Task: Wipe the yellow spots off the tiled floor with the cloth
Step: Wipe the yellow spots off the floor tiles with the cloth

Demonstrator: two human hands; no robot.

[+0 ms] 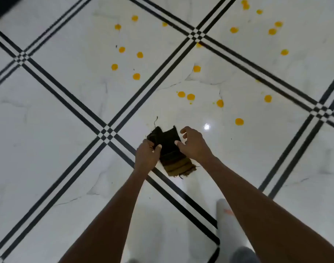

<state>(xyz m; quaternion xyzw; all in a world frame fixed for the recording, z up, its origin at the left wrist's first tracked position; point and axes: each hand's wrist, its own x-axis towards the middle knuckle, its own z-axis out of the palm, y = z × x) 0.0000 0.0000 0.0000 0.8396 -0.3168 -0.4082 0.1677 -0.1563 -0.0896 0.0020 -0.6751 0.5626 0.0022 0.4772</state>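
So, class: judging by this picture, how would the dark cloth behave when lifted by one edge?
Probably floppy: the cloth folds and droops below the left hand gripping it. Likely light, since one pinch seems to carry it. Its frayed threads suggest it could shed fibres.

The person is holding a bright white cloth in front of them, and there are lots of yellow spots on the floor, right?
Not quite. The cloth is dark, nearly black with a brownish-yellow lower end, not bright white, as the head view shows. The rest holds: the left hand grips it in front of the person, with the right hand beside it, and many yellow spots dot the floor.
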